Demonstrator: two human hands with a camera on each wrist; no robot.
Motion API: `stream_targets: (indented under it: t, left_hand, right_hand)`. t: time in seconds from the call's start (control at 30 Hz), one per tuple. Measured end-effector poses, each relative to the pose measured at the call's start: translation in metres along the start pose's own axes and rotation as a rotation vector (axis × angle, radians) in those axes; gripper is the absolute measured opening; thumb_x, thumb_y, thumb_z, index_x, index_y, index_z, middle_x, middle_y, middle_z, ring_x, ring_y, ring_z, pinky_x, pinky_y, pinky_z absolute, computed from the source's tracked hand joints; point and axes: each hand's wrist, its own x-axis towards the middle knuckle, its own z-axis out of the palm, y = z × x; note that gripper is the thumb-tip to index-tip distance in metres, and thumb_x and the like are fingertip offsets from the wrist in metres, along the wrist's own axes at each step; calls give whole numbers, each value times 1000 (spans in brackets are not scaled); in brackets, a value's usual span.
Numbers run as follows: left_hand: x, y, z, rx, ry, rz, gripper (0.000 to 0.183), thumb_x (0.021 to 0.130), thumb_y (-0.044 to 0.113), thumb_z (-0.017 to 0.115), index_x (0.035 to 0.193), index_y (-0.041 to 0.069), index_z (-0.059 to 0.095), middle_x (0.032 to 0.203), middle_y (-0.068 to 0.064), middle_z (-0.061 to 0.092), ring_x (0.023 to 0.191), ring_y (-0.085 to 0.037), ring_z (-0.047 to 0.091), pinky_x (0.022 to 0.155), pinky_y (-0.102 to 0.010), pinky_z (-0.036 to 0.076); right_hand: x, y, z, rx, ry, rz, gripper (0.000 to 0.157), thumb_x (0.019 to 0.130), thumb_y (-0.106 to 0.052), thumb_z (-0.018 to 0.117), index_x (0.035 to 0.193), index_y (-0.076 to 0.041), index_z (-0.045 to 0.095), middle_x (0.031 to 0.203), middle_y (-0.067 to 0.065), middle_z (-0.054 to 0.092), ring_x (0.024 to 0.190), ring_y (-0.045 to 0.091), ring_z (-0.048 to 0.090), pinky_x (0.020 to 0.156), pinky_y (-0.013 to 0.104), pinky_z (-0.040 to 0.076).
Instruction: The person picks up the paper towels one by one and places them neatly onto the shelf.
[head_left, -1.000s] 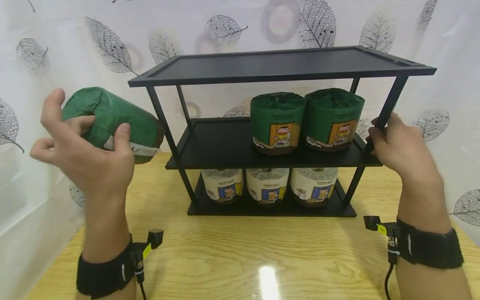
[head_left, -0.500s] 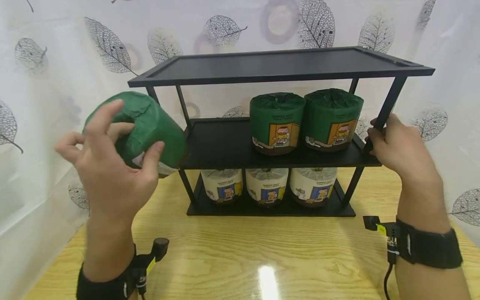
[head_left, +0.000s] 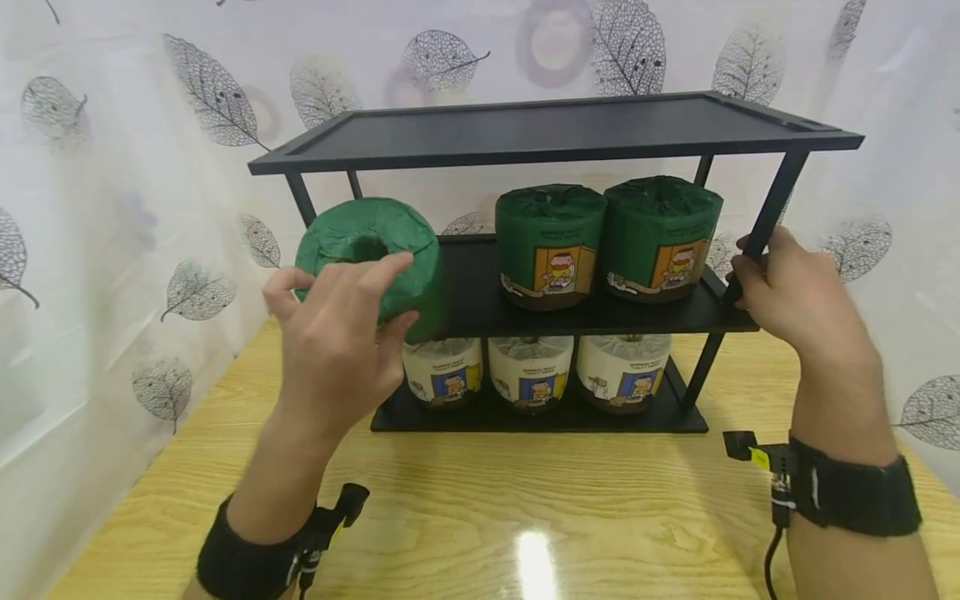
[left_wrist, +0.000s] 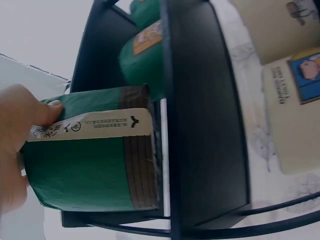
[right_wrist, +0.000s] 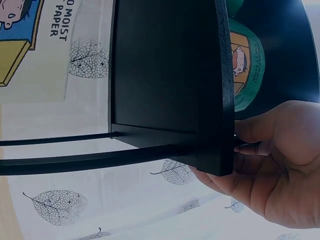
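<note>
In the head view my left hand (head_left: pixel 333 333) grips a green-wrapped toilet paper roll (head_left: pixel 416 287) by its top end, thumb on the side and fingers at the core hole. The roll is tilted at the left front of the black rack's middle shelf (head_left: pixel 468 279). The left wrist view shows its pale label strip (left_wrist: pixel 100 123) and brown base band. My right hand (head_left: pixel 806 300) holds the right front post (head_left: pixel 768 204) of the rack at middle-shelf height. On that shelf's right half stand two upright green toilet paper rolls, one (head_left: pixel 551 242) beside the other (head_left: pixel 660 237).
Three white toilet paper rolls, one of them in the middle (head_left: pixel 532 375), stand on the bottom shelf (head_left: pixel 540 423). The rack's top board (head_left: pixel 555 129) overhangs the middle shelf. Under it all is a wooden table (head_left: pixel 450 500), with a leaf-print curtain (head_left: pixel 187 175) behind.
My left hand has carried the green roll rightward from outside the rack to the front of the middle shelf, turning its top end toward the head camera. My right hand stays on the post.
</note>
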Motion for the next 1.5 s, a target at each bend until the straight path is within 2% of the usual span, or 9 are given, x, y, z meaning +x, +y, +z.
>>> stream_targets:
  t: [0.2, 0.33, 0.43, 0.73, 0.93, 1.03, 1.27, 1.37, 1.5]
  left_hand:
    - [-5, -13, 19, 29, 18, 33, 32, 96, 18, 65, 123, 2, 60, 110, -16, 70, 103, -35, 63, 89, -60, 25]
    - [-8, -21, 25, 94, -29, 8, 47, 104, 39, 51, 135, 4, 52, 132, -15, 62, 129, -33, 51, 96, -61, 23]
    - [-9, -24, 24, 98, -75, -15, 49, 104, 38, 49, 140, 4, 47, 140, -15, 56, 136, -33, 44, 100, -62, 22]
    - [-11, -29, 20, 115, -164, -104, 35, 86, 9, 71, 117, -2, 57, 121, -22, 55, 106, -41, 48, 84, -56, 34]
    - [-14, -35, 20, 129, -257, -121, 20, 87, 6, 73, 102, -2, 64, 105, -22, 57, 84, -36, 60, 71, -46, 54]
    - [-16, -37, 23, 110, -301, -135, 13, 87, 6, 73, 95, -1, 66, 97, -20, 59, 74, -32, 62, 62, -41, 56]
    - [-19, -41, 28, 79, -407, -161, 21, 87, 10, 76, 100, -2, 66, 100, -18, 61, 81, -31, 63, 69, -41, 57]
    - [-19, -44, 33, 72, -361, -137, 17, 87, 9, 73, 98, -2, 67, 98, -17, 63, 84, -34, 64, 72, -44, 56]
    - [-12, -43, 46, 51, -150, -129, 12, 87, 6, 68, 95, -2, 66, 97, -19, 64, 90, -38, 60, 78, -50, 49]
  right_hand:
    - [1, -1, 0, 6, 0, -16, 48, 105, -26, 33, 129, 14, 40, 79, 25, 71, 76, 47, 69, 68, 60, 50]
    - [1, -1, 0, 2, 1, -11, 47, 105, -26, 33, 128, 15, 41, 78, 24, 71, 75, 46, 69, 66, 58, 51]
    - [0, 0, 0, 0, -6, 0, 48, 105, -27, 32, 128, 14, 40, 78, 23, 71, 77, 48, 68, 67, 58, 50]
    - [0, 0, 0, 11, -4, 0, 47, 105, -25, 33, 127, 16, 40, 79, 26, 71, 74, 46, 69, 64, 56, 51]
    - [0, 0, 1, 11, 4, -9, 45, 105, -23, 34, 128, 15, 40, 79, 27, 70, 72, 45, 69, 62, 55, 51]
    - [0, 0, 2, 15, 11, -11, 45, 105, -23, 35, 129, 16, 40, 80, 28, 70, 72, 44, 70, 62, 55, 52]
    - [1, 1, 3, 24, 12, -15, 46, 105, -21, 38, 132, 16, 39, 83, 31, 69, 70, 43, 70, 62, 56, 52]
    - [1, 0, 3, 22, 12, -24, 46, 105, -20, 39, 133, 16, 38, 83, 31, 69, 70, 43, 70, 60, 53, 52]
    - [1, 0, 1, 1, 15, -47, 48, 105, -23, 39, 133, 15, 40, 81, 29, 68, 67, 41, 66, 58, 50, 49]
